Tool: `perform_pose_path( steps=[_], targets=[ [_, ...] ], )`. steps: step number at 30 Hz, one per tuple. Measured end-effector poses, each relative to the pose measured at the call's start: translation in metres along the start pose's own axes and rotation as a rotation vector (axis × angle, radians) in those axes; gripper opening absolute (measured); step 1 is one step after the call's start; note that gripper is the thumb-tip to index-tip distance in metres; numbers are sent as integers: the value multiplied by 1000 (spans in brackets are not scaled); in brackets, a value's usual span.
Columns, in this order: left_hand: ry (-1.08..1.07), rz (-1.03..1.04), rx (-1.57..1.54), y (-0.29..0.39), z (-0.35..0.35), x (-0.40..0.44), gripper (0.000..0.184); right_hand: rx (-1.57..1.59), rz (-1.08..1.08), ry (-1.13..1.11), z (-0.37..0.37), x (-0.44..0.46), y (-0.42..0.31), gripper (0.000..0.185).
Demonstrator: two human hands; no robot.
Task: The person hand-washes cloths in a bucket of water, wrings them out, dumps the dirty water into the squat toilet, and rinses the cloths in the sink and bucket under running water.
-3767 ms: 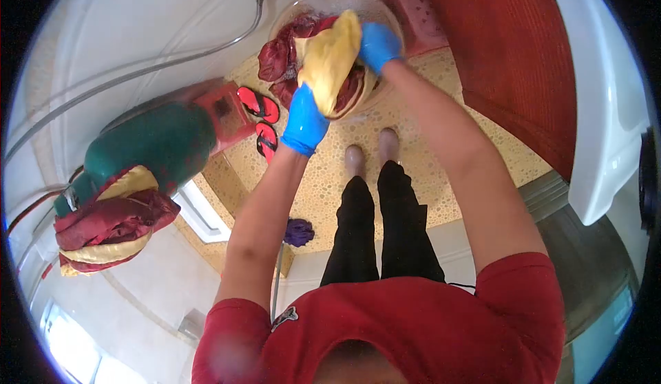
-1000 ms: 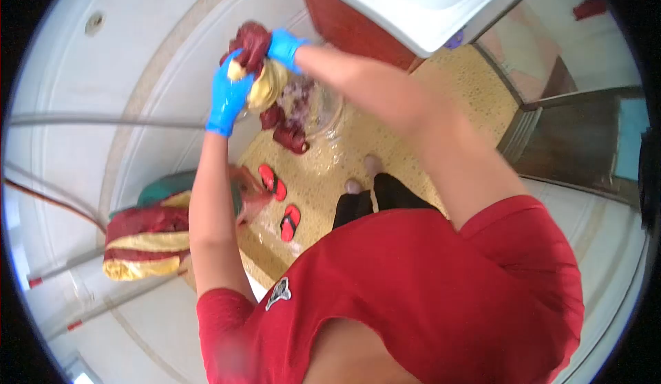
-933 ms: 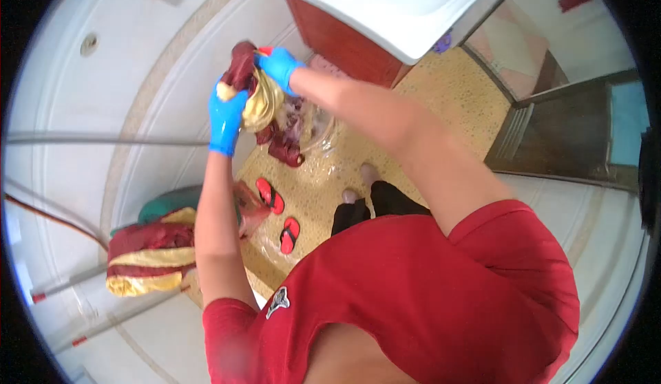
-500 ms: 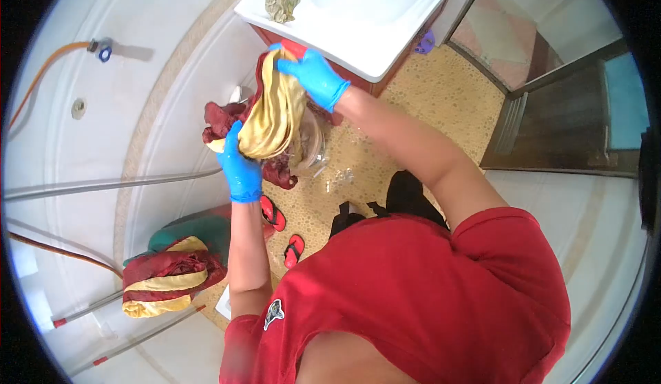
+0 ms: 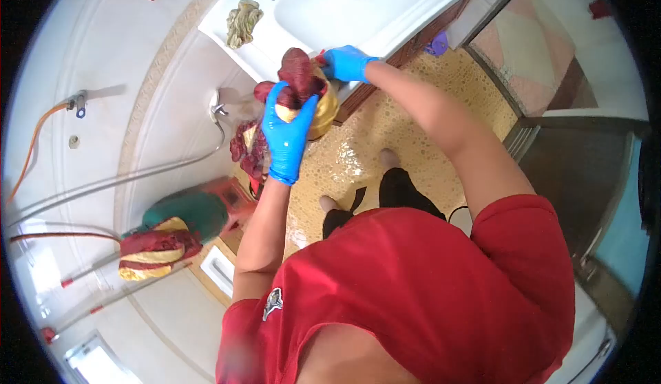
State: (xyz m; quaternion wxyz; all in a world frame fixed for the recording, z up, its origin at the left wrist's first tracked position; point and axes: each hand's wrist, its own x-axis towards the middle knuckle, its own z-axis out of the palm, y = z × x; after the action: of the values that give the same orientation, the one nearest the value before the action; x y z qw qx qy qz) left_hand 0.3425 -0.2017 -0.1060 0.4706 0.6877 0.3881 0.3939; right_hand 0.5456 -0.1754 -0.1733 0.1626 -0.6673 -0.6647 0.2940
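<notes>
A bunched dark red and yellow cloth (image 5: pixel 298 74) hangs between my two blue-gloved hands, near the front corner of the sink. My left hand (image 5: pixel 289 133) grips its lower left part, thumb and fingers around the folds. At its right side, my right hand (image 5: pixel 348 64) is closed on the cloth's edge, its fingertips partly hidden. Below and to the left, more dark red cloth (image 5: pixel 249 148) lies by the wall, partly covered by my left hand.
A white sink (image 5: pixel 323 19) bears a crumpled greenish cloth (image 5: pixel 244 23). Left are a shower hose (image 5: pixel 172 162), a green container (image 5: pixel 193 213) and folded red-yellow cloth (image 5: pixel 160 248) over it. The tiled floor (image 5: pixel 420 122) looks wet; a purple item (image 5: pixel 436 44) lies beyond.
The cloth and both hands have moved right, toward the sink. The cloth, stretched between my hands half a second ago, is now bunched. The view has turned, showing more wall and the shower head.
</notes>
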Motion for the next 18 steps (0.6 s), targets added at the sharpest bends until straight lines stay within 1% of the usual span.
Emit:
perform_pose_path(
  steps=[1, 2, 3, 4, 5, 6, 7, 8, 9, 10, 11, 12, 13, 15, 17, 18],
  targets=[
    [35, 47, 122, 1, 16, -3, 59, -49, 16, -6, -8, -3, 16, 37],
    [17, 46, 90, 3, 32, -2, 59, -99, 50, -2, -10, 3, 43, 36],
    [-32, -56, 52, 5, 46, 6, 63, -84, 75, 5, -31, -7, 54, 35],
    [-78, -81, -40, 8, 61, 14, 65, -163, 121, -41, -58, -18, 61, 35],
    [-121, -106, -133, 10, 77, 23, 66, -220, 81, 33, -73, -26, 82, 36],
    [-148, -101, -202, 8, 94, 33, 66, -198, 205, 77, -87, -30, 104, 36],
    [-168, -95, -272, 5, 111, 41, 67, -216, 151, 111, -101, -36, 128, 36],
    [-171, -62, -311, 3, 127, 50, 66, -426, 192, 104, -113, -34, 150, 37],
    [-163, -26, -348, 0, 141, 59, 65, -451, 240, 113, -129, -40, 162, 40],
    [-162, -54, -421, -7, 158, 68, 65, -479, 325, 112, -145, -46, 161, 43],
    [-159, -80, -499, -14, 171, 74, 65, -442, 398, 181, -153, -49, 169, 45],
    [-113, -141, -518, -8, 175, 75, 62, -457, 393, 257, -153, -51, 194, 48],
    [-75, -201, -539, -1, 179, 76, 58, -347, 461, 363, -150, -47, 228, 49],
    [3, -177, -530, -20, 186, 79, 61, 443, 355, 573, -150, -64, 227, 47],
    [17, -234, -553, -21, 175, 74, 61, 870, 318, 704, -153, -78, 197, 44],
    [39, -242, -558, -17, 164, 68, 61, 862, 316, 681, -156, -85, 177, 44]
  ],
)
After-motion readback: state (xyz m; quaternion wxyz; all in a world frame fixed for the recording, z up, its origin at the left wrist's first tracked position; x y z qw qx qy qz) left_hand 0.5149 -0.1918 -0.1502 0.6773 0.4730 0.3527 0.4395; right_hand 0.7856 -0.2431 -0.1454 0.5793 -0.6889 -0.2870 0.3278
